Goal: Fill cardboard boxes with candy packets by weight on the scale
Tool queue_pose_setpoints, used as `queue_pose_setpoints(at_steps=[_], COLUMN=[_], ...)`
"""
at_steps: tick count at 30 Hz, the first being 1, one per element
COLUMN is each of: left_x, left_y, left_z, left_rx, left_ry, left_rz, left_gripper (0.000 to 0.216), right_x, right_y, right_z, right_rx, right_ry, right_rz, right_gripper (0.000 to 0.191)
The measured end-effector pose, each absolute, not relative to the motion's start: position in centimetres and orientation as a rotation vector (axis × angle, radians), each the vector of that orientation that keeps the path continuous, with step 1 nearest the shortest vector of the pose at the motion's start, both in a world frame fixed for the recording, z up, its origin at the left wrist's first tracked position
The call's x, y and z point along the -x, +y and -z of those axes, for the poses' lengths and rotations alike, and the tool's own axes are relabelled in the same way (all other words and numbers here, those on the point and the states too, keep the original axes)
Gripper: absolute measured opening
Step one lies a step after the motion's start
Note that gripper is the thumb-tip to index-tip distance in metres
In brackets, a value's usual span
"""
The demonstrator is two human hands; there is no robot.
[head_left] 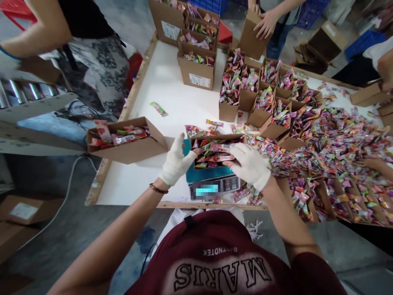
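Observation:
A small open cardboard box (215, 141) full of colourful candy packets (211, 155) sits on a teal-topped weighing scale (211, 185) at the near table edge. My left hand (176, 160), in a white glove, grips the box's left end with its fingers closed round the wall. My right hand (250, 164), also gloved, lies over the packets at the box's right end, fingers curled on them. The scale's display is blurred.
Another filled box (127, 141) overhangs the white table (166, 86) at the left. Several filled boxes (245, 92) stand at the back and middle. A heap of loose packets (334, 143) covers the right. Other people stand at the left and far side; one hand (264, 23) holds a box.

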State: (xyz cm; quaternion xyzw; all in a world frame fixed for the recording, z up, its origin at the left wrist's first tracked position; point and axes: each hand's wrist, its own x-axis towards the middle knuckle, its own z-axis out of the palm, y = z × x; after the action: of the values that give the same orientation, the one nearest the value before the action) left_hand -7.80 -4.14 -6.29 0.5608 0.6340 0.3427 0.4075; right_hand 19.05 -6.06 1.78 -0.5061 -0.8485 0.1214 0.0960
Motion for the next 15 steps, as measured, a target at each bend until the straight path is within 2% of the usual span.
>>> queue_pose_setpoints(at_steps=[4,7,15], left_x=[6.4,6.3,7.0], left_y=[-4.8,-5.0,-5.3], left_z=[6.4,6.1,4.9], left_rx=[-1.378,-1.355,-1.342], left_ry=[1.590,1.570,1.482], left_rz=[-0.821,-0.822,-0.969], left_gripper=[0.081,0.079,0.080], right_x=[-16.4,-16.7,-19.9], right_y=[-3.4,-2.4,-2.8], right_z=[-1.0,-0.5,-0.5], right_rx=[1.698,1.679,1.489], right_ry=[-2.867,-2.996,-2.596], right_rz=[-0.391,-0.487,-0.573], right_gripper=[0.029,0.025,0.027])
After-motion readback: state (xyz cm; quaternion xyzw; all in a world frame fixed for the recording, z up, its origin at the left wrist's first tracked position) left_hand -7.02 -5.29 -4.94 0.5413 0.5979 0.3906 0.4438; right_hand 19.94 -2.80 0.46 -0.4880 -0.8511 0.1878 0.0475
